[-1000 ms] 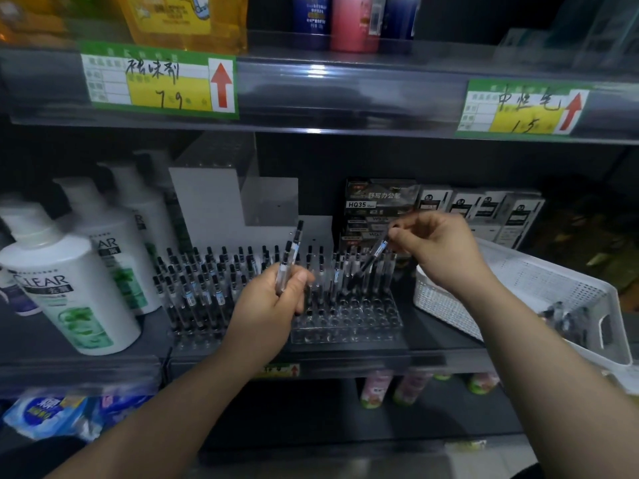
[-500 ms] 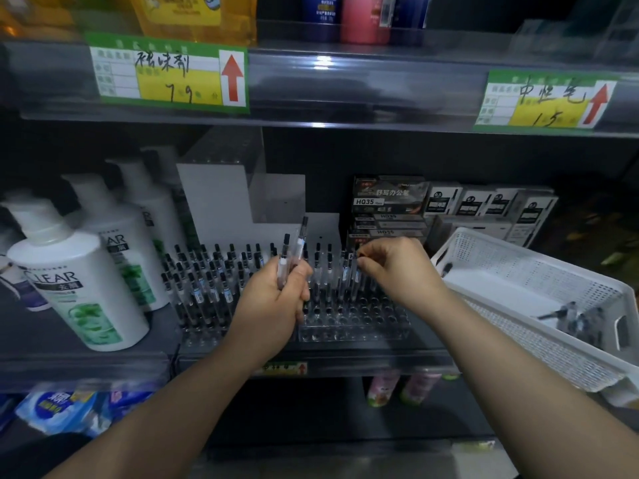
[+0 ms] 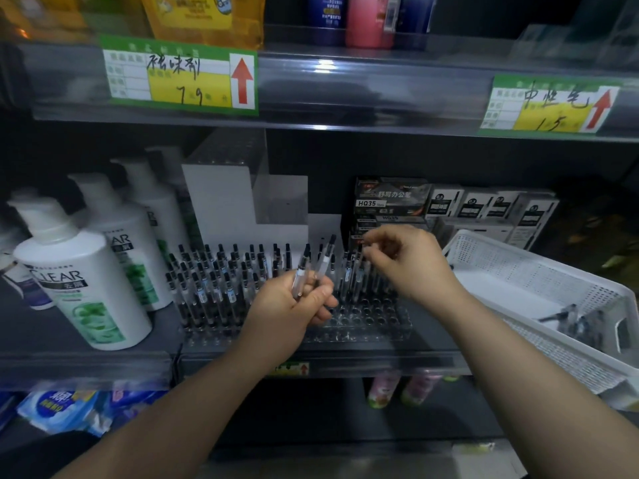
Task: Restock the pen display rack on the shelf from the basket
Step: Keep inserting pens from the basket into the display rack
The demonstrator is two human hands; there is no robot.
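Observation:
A clear pen rack stands on the shelf, its left and back rows filled with black-capped pens and its front right holes empty. My left hand hovers over the rack's middle and grips two clear pens, tips up. My right hand is over the rack's back right. Its fingertips sit loosely apart at the cap of a pen standing in the rack. The white perforated basket sits tilted at the right, with a few pens in its near corner.
White shampoo bottles crowd the shelf left of the rack. Boxes of pens and a white stepped display card stand behind it. The upper shelf edge with price labels hangs overhead. More goods lie on the shelf below.
My right hand carried a pen down into the rack's back right rows, and its fingers have loosened from it. My left hand still holds its pens in about the same place.

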